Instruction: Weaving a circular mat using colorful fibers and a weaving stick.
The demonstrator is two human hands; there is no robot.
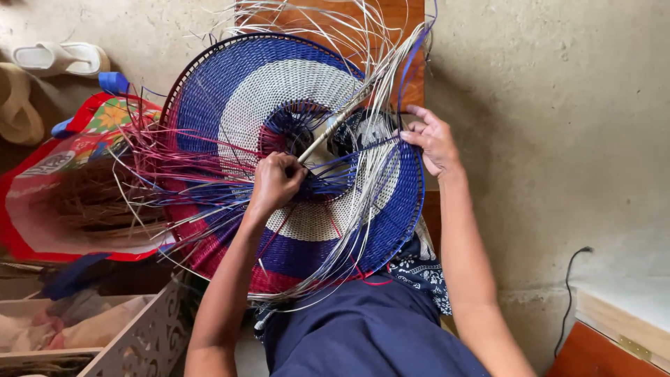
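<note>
**On the lap: a big round weave and a thin stick**

On the person's lap stands a big round woven piece (279, 91), tipped up so its flat face looks at the camera. It has rings of blue, white and red, and its bottom edge rests on the dark blue clothes (363, 335). Loose pale strands (380, 70) fan out from its top and right side. Red and pink strands (150, 150) stick out to the left.

The left hand (276, 180) is closed in a fist near the middle of the weave. It grips the low end of a thin pale stick (333, 126). The stick is long and slim. It slants up and to the right, from the fist toward the bunch of pale strands.

The right hand (431, 139) is at the right side of the weave. Its fingers are bent and pinch some blue and pale strands there.

To the left, a red bag (42, 181) with flowers on it lies open, with dry straw inside. A white sandal (59, 57) sits on the floor at the top left. A pale cut-out box (143, 342) stands at the bottom left.
</note>
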